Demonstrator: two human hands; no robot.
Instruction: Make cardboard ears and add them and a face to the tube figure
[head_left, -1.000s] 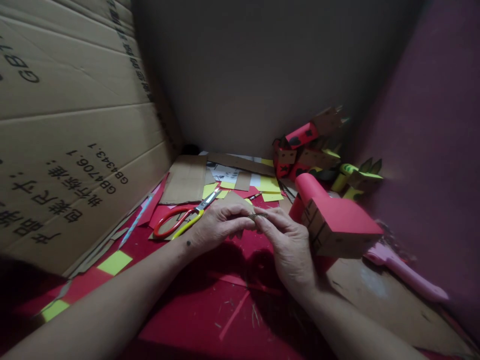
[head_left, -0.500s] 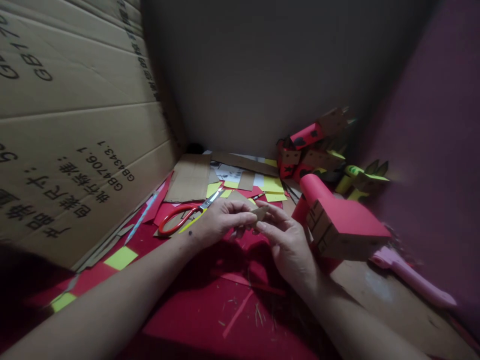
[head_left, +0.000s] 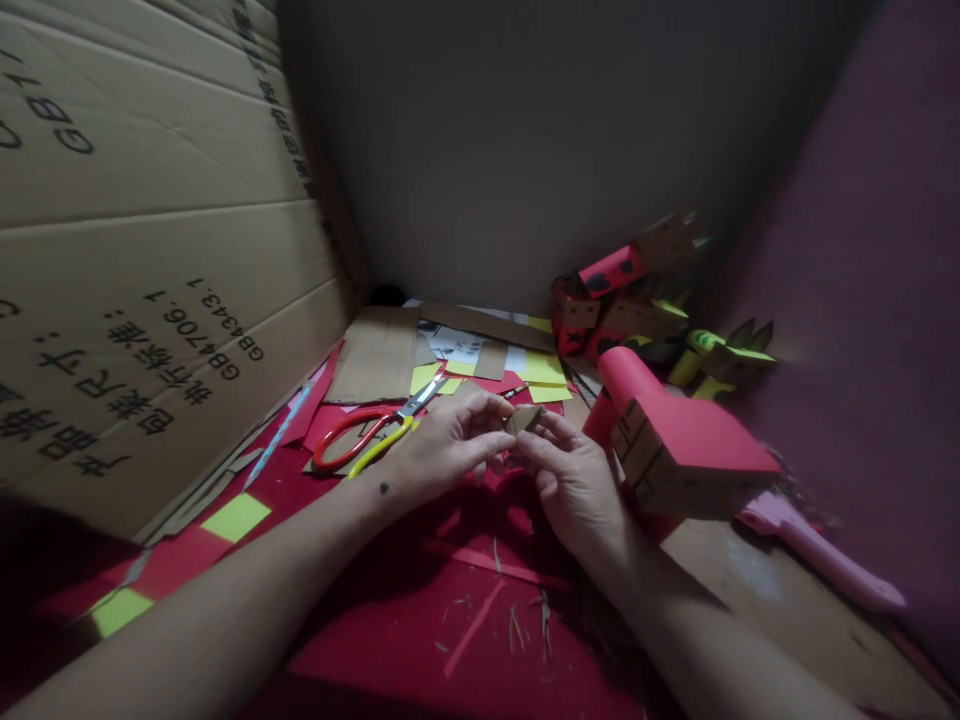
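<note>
A small piece of brown cardboard with a pointed outline is pinched between both hands near the centre. My left hand grips its left side with thumb and fingers. From the right, my right hand holds the other side, thumb in front. Scissors with one red and one yellow handle lie left of my left hand, blades pointing up and away. Just right of my right hand stands a red-topped cardboard form with a red tube. Thin scraps and red strips lie on the red surface below the hands.
Cardboard, yellow sheets and printed paper lie behind the hands. A large carton rises at left. Red decorated tubes and green ones are piled at back right. A pink tool lies at right.
The cardboard piece has turned and shows more of its face between the fingers. My left fingers have shifted slightly, and more of the yellow scissor handle shows. Additional scraps show below the hands.
</note>
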